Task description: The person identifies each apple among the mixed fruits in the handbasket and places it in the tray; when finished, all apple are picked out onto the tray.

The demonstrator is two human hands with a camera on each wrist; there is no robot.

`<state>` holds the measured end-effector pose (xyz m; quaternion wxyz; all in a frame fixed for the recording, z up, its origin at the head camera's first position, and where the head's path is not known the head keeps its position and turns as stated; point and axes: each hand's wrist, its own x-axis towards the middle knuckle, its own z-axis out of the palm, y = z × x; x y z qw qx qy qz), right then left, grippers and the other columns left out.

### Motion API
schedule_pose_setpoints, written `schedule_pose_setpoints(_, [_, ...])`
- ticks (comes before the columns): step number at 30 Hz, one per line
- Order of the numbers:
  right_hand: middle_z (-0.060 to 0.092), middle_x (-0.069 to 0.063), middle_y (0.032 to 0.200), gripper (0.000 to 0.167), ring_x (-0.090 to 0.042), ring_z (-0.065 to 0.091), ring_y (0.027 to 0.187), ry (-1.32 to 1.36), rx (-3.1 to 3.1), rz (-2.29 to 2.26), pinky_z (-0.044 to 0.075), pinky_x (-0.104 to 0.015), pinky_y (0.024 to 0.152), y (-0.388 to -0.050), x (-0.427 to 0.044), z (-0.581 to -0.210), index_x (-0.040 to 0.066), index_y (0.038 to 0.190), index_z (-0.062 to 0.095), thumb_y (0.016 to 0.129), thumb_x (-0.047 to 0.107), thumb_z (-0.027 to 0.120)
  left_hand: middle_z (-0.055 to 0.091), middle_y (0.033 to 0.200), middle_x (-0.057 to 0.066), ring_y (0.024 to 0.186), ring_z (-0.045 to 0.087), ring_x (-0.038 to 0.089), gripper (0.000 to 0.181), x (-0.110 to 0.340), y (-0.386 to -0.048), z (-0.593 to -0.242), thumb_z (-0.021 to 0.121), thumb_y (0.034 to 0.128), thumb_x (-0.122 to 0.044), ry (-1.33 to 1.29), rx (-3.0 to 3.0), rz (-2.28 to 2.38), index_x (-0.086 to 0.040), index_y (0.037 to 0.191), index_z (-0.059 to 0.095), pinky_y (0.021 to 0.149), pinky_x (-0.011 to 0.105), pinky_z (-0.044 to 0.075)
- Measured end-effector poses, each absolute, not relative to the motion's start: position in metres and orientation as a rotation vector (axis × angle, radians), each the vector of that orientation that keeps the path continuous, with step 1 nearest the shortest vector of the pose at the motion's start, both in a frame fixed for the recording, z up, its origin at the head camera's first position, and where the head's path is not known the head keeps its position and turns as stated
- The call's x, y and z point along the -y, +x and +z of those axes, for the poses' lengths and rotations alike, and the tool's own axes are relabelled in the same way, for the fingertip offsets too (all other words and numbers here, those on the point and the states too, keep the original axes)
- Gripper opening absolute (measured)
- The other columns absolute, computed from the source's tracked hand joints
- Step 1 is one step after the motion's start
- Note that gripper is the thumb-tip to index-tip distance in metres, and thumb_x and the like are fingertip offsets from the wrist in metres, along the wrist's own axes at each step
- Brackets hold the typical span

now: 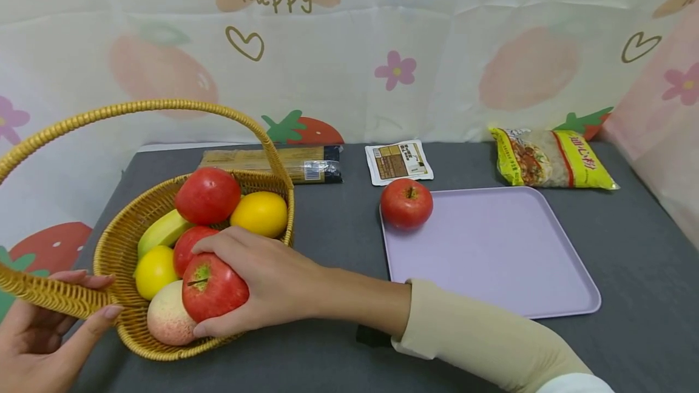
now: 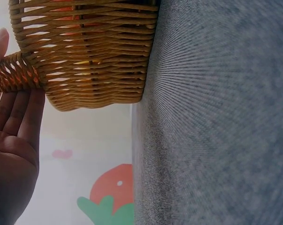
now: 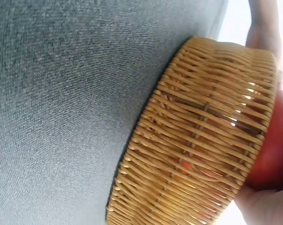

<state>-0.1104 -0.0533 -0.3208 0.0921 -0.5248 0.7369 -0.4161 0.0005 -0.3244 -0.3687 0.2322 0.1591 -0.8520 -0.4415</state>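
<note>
My right hand (image 1: 267, 275) grips a red apple (image 1: 213, 290) at the near side of the wicker basket (image 1: 122, 308), fingers and thumb around its right side. Beneath and around that apple lie a peach (image 1: 170, 314), a yellow lemon (image 1: 155, 272), a green-yellow banana (image 1: 162, 232), an orange-yellow fruit (image 1: 259, 214) and two more red fruits, one of them an apple (image 1: 207, 196) on top. At the left, my left hand (image 1: 46, 341) pinches the base of the basket's handle (image 1: 60, 297) between thumb and fingers. The left wrist view shows those fingers (image 2: 31, 115) against the wicker.
A lilac tray (image 1: 491, 253) lies on the right of the grey table, with a red apple (image 1: 406, 204) on its far left corner. Behind stand a noodle pack (image 1: 311, 165), a white-edged packet (image 1: 398, 162) and a yellow bag (image 1: 554, 159). A printed curtain (image 1: 437, 65) backs the table.
</note>
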Motion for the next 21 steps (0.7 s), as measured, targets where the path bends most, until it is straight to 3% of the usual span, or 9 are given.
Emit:
schedule_pose_setpoints(12, [0.051,0.008,0.125,0.073,0.004,0.044,0.109,-1.472,-2.253,-1.233,0.047,-0.007,0.083,-0.109,0.037,-0.314,0.016,0.138,0.046,0.080,0.042,0.083,0.064,0.111,0.000,0.096,0.065,0.000,0.058,0.324,0.000,-0.365,0.073,0.0827,0.017,0.428,2.345,-1.211,-0.004,0.134,0.055,0.078,0.007,0.051])
schedule_pose_setpoints(21, [0.050,0.007,0.126,0.077,0.001,0.048,0.108,-1.404,-2.219,-1.308,0.050,-0.010,0.083,-0.108,0.021,-0.315,0.014,0.138,0.043,0.079,0.036,0.086,0.064,0.114,0.004,0.101,0.067,0.004,0.059,0.321,0.002,-0.364,0.070,0.0835,0.019,0.365,2.343,-1.229,-0.002,0.136,0.054,0.081,0.010,0.053])
